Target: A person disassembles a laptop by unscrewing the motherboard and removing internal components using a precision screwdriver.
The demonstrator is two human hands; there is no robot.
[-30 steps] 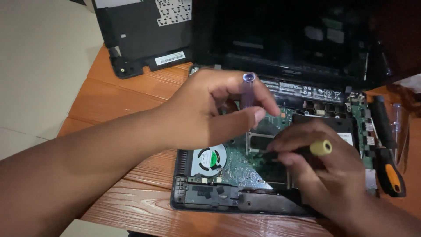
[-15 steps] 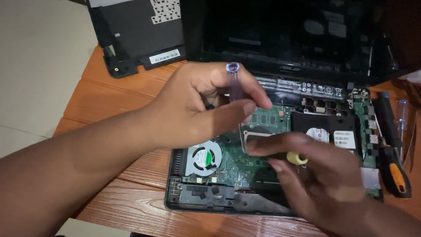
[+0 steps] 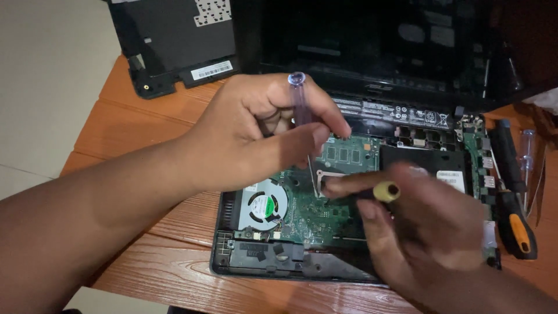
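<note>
An opened laptop base (image 3: 290,261) lies on the wooden table, its green circuit board (image 3: 308,212) and round cooling fan (image 3: 264,204) exposed. My left hand (image 3: 256,136) holds a thin clear-handled screwdriver (image 3: 301,107) upright, with its tip down on the board near a metal frame. My right hand (image 3: 430,232) grips a dark tool with a yellow end (image 3: 386,191), lying almost flat, and its forefinger reaches toward the same spot on the board. The two hands are close together over the middle of the laptop.
A removed black laptop cover (image 3: 174,40) lies at the back left of the orange wooden table (image 3: 145,134). A black and orange screwdriver (image 3: 514,192) and a clear-handled one (image 3: 528,151) lie at the right of the laptop. The laptop's dark screen (image 3: 378,52) stands behind.
My right hand has turned and moved up toward the board's centre with the yellow-ended tool. My left hand keeps the clear screwdriver upright, shifted slightly lower relative to the laptop.
</note>
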